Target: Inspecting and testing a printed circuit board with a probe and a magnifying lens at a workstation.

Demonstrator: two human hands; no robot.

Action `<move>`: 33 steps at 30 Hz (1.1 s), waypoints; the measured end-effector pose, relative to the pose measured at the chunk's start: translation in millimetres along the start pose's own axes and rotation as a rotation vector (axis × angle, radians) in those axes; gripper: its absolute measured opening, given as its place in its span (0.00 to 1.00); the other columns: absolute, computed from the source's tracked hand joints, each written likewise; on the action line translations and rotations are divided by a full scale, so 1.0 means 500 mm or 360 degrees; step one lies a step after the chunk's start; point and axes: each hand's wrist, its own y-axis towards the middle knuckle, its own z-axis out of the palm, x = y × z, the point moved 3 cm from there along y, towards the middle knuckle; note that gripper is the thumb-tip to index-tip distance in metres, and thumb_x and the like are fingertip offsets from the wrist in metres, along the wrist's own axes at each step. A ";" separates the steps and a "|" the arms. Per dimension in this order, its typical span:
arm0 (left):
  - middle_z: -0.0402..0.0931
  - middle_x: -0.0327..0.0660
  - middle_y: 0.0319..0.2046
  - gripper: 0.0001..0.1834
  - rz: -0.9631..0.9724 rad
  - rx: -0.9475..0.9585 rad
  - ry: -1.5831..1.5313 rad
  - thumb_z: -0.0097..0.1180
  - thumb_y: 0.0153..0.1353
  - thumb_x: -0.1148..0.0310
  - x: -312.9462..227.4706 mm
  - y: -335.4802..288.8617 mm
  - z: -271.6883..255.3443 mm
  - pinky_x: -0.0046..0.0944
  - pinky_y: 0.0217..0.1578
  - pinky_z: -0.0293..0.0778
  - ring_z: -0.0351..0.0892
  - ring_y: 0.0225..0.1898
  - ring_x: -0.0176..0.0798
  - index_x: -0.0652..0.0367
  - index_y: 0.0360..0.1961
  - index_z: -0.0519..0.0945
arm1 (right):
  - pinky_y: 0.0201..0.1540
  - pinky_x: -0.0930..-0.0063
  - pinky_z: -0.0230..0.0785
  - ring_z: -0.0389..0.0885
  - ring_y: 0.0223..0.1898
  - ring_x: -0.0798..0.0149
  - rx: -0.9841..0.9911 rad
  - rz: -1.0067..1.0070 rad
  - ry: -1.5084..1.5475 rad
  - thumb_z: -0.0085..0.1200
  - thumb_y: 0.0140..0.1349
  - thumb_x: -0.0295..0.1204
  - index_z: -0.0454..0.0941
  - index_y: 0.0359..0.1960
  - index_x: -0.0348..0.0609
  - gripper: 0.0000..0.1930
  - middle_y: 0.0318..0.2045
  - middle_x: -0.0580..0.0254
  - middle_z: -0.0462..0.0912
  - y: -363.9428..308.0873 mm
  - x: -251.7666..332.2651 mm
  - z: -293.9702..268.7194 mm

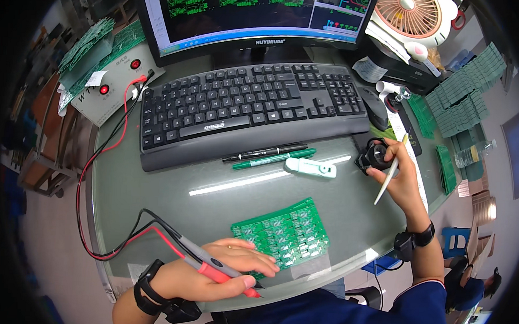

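Note:
My left hand [233, 261] is closed around two test probes, a red one [213, 272] and a grey-black one [202, 252]. Their tips point toward the table's near edge, and the fingers of this hand lie over the lower left of a green circuit board panel [288, 231]. Off to the right, my right hand [405, 170] grips a small black round thing [376, 154] with a glossy, lens-like face. A slim pale stick [387, 182], like a pen, is also held between those fingers. Both hands wear black wrist bands.
Beyond the hands are a black keyboard [244, 98], a monitor [263, 42] and a mouse [374, 109]. Two markers [274, 158] and a pale green clip-like tool [311, 168] lie mid-table. Probe leads [120, 140] run from a grey tester box [113, 94]. Board stacks [465, 86] stand right.

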 end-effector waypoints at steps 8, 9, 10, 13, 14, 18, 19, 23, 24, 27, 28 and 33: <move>0.77 0.40 0.50 0.16 -0.0019 0.0066 -0.0076 0.43 0.68 0.64 0.011 -0.002 -0.004 0.47 0.62 0.57 0.70 0.60 0.41 0.59 0.50 0.76 | 0.63 0.47 0.56 0.67 0.62 0.54 0.0854 -0.1101 0.0058 0.62 0.51 0.34 0.71 0.30 0.48 0.12 0.57 0.55 0.73 -0.062 0.195 0.117; 0.77 0.39 0.50 0.16 -0.0020 0.0064 -0.0069 0.41 0.68 0.65 0.006 0.000 -0.003 0.46 0.62 0.57 0.71 0.60 0.40 0.59 0.50 0.76 | 0.66 0.48 0.52 0.65 0.64 0.55 0.0952 -0.1182 0.0044 0.59 0.54 0.34 0.71 0.30 0.49 0.09 0.58 0.56 0.72 -0.072 0.221 0.127; 0.77 0.39 0.50 0.16 -0.0021 0.0063 -0.0050 0.41 0.68 0.65 0.000 0.002 -0.004 0.46 0.62 0.57 0.71 0.60 0.40 0.59 0.50 0.76 | 0.67 0.48 0.52 0.63 0.65 0.55 0.0955 -0.1279 -0.0079 0.58 0.54 0.33 0.70 0.30 0.49 0.08 0.60 0.56 0.71 -0.082 0.227 0.138; 0.77 0.42 0.52 0.19 -0.0134 0.0095 -0.0048 0.38 0.68 0.65 -0.009 0.001 -0.002 0.47 0.64 0.53 0.70 0.60 0.43 0.61 0.51 0.77 | 0.67 0.47 0.52 0.66 0.63 0.56 0.0938 -0.1381 -0.0030 0.58 0.56 0.33 0.70 0.28 0.49 0.08 0.53 0.56 0.76 -0.093 0.238 0.142; 0.77 0.42 0.52 0.19 -0.0144 0.0083 -0.0034 0.38 0.68 0.65 -0.012 -0.002 0.001 0.47 0.64 0.53 0.70 0.60 0.43 0.61 0.51 0.77 | 0.65 0.49 0.55 0.72 0.58 0.57 0.0954 -0.1395 0.0181 0.57 0.58 0.33 0.71 0.30 0.48 0.07 0.47 0.57 0.79 -0.095 0.241 0.136; 0.80 0.47 0.45 0.20 -0.0270 -0.0109 -0.0248 0.36 0.68 0.63 -0.022 -0.008 0.002 0.46 0.60 0.59 0.75 0.53 0.46 0.63 0.43 0.79 | 0.57 0.54 0.68 0.83 0.37 0.60 0.0887 -0.1111 0.0593 0.56 0.62 0.34 0.75 0.36 0.46 0.07 0.28 0.61 0.82 -0.075 0.249 0.123; 0.79 0.44 0.40 0.19 -0.0280 -0.0156 -0.0327 0.38 0.69 0.63 -0.019 -0.013 -0.008 0.41 0.53 0.64 0.75 0.47 0.40 0.63 0.41 0.79 | 0.45 0.61 0.74 0.82 0.28 0.59 0.0707 -0.1153 0.0651 0.57 0.61 0.35 0.76 0.40 0.44 0.10 0.27 0.60 0.82 -0.064 0.254 0.131; 0.75 0.38 0.28 0.20 -0.0420 -0.0343 -0.0292 0.42 0.70 0.59 -0.070 0.006 -0.013 0.32 0.35 0.72 0.76 0.31 0.30 0.64 0.33 0.78 | 0.39 0.74 0.74 0.83 0.33 0.68 0.1327 -0.0302 0.0985 0.57 0.63 0.33 0.75 0.43 0.44 0.10 0.33 0.64 0.83 -0.015 0.322 0.135; 0.75 0.38 0.27 0.21 -0.0671 -0.0363 -0.0245 0.42 0.70 0.58 -0.081 0.007 -0.006 0.32 0.33 0.72 0.76 0.29 0.30 0.64 0.33 0.78 | 0.33 0.79 0.71 0.79 0.30 0.73 0.1464 -0.0123 0.1176 0.56 0.64 0.34 0.75 0.42 0.43 0.10 0.30 0.66 0.81 -0.009 0.337 0.148; 0.76 0.38 0.27 0.22 -0.0678 -0.0463 -0.0418 0.43 0.70 0.54 -0.086 0.024 0.007 0.31 0.29 0.72 0.76 0.26 0.29 0.64 0.35 0.78 | 0.26 0.85 0.65 0.72 0.24 0.80 0.1504 -0.0018 0.1493 0.53 0.66 0.35 0.74 0.40 0.43 0.09 0.26 0.71 0.76 0.001 0.325 0.180; 0.76 0.38 0.27 0.22 -0.0658 -0.0506 -0.0485 0.43 0.70 0.53 -0.085 0.025 0.006 0.31 0.29 0.72 0.76 0.26 0.29 0.63 0.36 0.77 | 0.24 0.86 0.63 0.69 0.23 0.82 0.1402 -0.0097 0.1614 0.52 0.67 0.37 0.73 0.38 0.44 0.10 0.25 0.73 0.74 0.008 0.319 0.185; 0.73 0.38 0.25 0.18 -0.0254 -0.0997 -0.0704 0.45 0.70 0.57 -0.014 -0.019 -0.034 0.26 0.25 0.69 0.73 0.25 0.27 0.61 0.29 0.72 | 0.23 0.86 0.63 0.72 0.22 0.80 0.1149 -0.0005 0.1625 0.58 0.63 0.34 0.72 0.31 0.46 0.09 0.22 0.73 0.71 0.018 0.245 0.179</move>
